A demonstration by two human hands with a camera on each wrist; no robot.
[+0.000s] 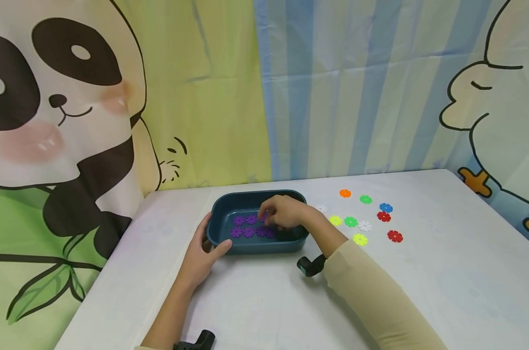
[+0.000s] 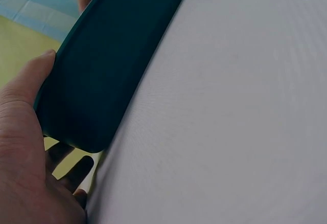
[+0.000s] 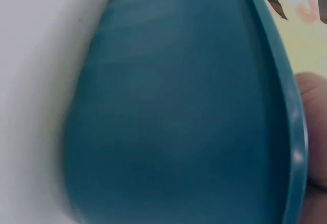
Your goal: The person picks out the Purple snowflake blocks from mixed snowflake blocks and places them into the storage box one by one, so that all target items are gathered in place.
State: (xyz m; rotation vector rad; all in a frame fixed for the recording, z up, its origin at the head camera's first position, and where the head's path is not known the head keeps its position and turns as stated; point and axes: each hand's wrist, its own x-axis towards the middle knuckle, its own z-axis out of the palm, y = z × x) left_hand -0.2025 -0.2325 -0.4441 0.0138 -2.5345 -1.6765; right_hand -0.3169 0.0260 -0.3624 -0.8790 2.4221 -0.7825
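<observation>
A dark teal plastic bin (image 1: 259,248) stands on the white-covered table. My left hand (image 1: 200,257) grips its left end, thumb on the near side and fingers round the far side; the left wrist view has the bin's wall (image 2: 107,70) between thumb and fingers. Several purple flower-shaped discs (image 1: 249,232) lie in rough rows on the bin's floor. Inside the bin, my right hand (image 1: 284,212) has its fingers curled down and pinches a purple disc (image 1: 263,218), partly hidden by the fingertips. In the right wrist view the wall (image 3: 173,101) covers those fingers.
Right of the bin lie loose flower-shaped discs: orange (image 1: 345,193), green (image 1: 365,199), blue (image 1: 386,207), red (image 1: 395,236), yellow (image 1: 360,239) and white (image 1: 364,226). A printed curtain (image 1: 212,97) hangs behind the table (image 1: 264,301).
</observation>
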